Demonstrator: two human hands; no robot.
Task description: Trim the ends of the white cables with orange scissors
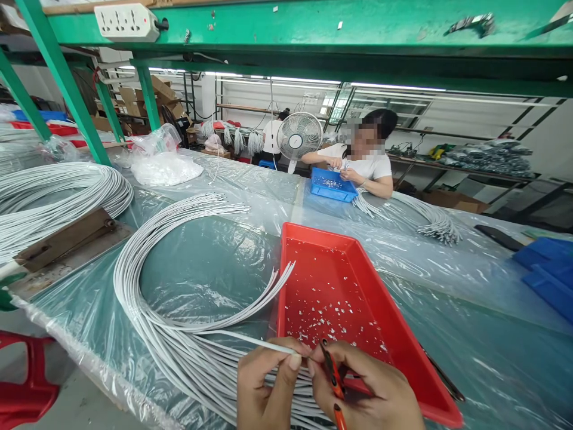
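Note:
My left hand (264,382) pinches the end of one white cable (250,340) at the near edge of the table. Touching it from the right, my right hand (367,391) is closed round a small tool with orange handles (332,373). The cable belongs to a large curved bundle of white cables (147,280) lying on the plastic-covered table. A red tray (394,322) with small white scraps in it sits just beyond my hands.
Another coil of white cables (58,191) lies far left beside a brown metal plate (67,236). Across the table a person (367,161) works over a blue tray (333,185) near a fan (299,136). Blue trays (548,269) sit at right; a green shelf (313,30) hangs overhead.

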